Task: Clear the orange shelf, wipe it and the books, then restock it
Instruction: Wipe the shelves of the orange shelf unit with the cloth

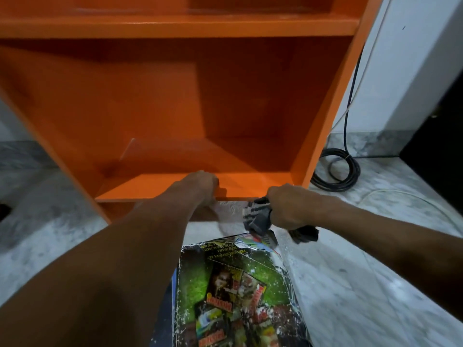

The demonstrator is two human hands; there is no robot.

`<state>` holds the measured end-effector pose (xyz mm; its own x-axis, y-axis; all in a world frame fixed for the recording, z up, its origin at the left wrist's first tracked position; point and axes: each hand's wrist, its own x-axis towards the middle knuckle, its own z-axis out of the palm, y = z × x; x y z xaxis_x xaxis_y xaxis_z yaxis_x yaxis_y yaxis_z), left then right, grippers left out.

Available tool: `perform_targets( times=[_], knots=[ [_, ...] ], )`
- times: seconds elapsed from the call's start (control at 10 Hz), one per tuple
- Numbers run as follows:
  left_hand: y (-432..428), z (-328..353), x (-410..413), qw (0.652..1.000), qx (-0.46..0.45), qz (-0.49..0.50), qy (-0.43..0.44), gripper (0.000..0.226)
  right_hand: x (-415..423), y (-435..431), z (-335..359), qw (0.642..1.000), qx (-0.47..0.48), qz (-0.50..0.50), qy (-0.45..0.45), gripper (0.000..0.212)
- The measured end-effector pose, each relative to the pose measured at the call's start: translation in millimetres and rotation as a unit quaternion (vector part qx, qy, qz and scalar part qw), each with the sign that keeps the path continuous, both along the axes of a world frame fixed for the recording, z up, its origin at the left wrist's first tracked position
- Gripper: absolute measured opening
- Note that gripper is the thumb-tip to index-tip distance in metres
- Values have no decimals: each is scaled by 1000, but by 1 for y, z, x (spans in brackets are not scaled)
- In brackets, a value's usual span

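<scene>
The orange shelf (175,108) stands bare in front of you, its bottom board right under your left hand (203,185), whose fingers curl over the front lip. Just right of that hand, your right hand (288,206) is fisted around a dark cloth (258,217). Below both hands, a worn magazine (238,294) lies on the marble floor (363,271). A coiled black cable (335,171) sits beyond your right hand.

Dim indoor light, deep shadow inside the orange shelf (175,108), wide-angle bending at edges, slightly soft focus.
</scene>
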<state>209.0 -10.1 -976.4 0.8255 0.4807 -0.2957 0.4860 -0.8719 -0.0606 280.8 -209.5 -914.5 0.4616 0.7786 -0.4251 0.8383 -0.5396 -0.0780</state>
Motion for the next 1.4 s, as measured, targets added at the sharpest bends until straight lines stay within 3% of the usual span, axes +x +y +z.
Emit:
perform_targets(
  times=[0.1, 0.2, 0.3, 0.4, 0.5, 0.6, 0.7, 0.8, 0.9, 1.0, 1.1, 1.2, 1.3, 1.4],
  knots=[
    [2, 4, 2, 1000, 9, -10, 12, 38, 6, 11, 19, 994, 82, -30, -58, 14],
    [7, 2, 2, 999, 15, -16, 39, 30, 35, 42, 18, 977, 177, -89, -75, 35],
    [11, 9, -5, 999, -27, -12, 17, 30, 53, 60, -4, 984, 144, -86, -66, 38],
    [16, 10, -18, 996, -69, -32, 36, 44, 23, 57, -31, 992, 44, -31, -118, 30],
    [42, 9, -34, 996, -21, -82, 24, 42, -34, 59, -29, 993, 46, 53, -97, 12],
    [51, 13, -42, 992, -93, -76, 27, 21, -57, 80, -13, 992, 98, 69, -28, 13],
    [61, 10, -54, 992, -110, -37, 42, 40, -38, 116, 4, 972, 197, -2, -126, 22],
    [67, 15, -62, 998, -17, -13, 53, 55, -8, 144, 3, 967, 194, -105, -129, 22],
    [87, -1, -73, 999, -10, -37, 30, 56, -18, 148, -33, 977, 103, -93, -162, 29],
    [108, -10, -84, 999, -4, -44, -12, 36, -70, 142, -58, 983, 131, 8, -129, 42],
    [121, -8, -91, 998, -10, -33, -48, 27, -107, 142, -49, 990, 129, 45, 20, 35],
    [125, -12, -92, 998, 0, -12, -66, 25, -102, 146, -33, 986, 158, -26, 44, 30],
    [120, -15, -86, 993, -30, 25, -111, 25, -78, 146, -13, 967, 223, -123, 3, 31],
    [119, -13, -77, 994, -47, 39, -94, 29, -52, 145, -3, 956, 230, -184, -12, 35]
  ],
)
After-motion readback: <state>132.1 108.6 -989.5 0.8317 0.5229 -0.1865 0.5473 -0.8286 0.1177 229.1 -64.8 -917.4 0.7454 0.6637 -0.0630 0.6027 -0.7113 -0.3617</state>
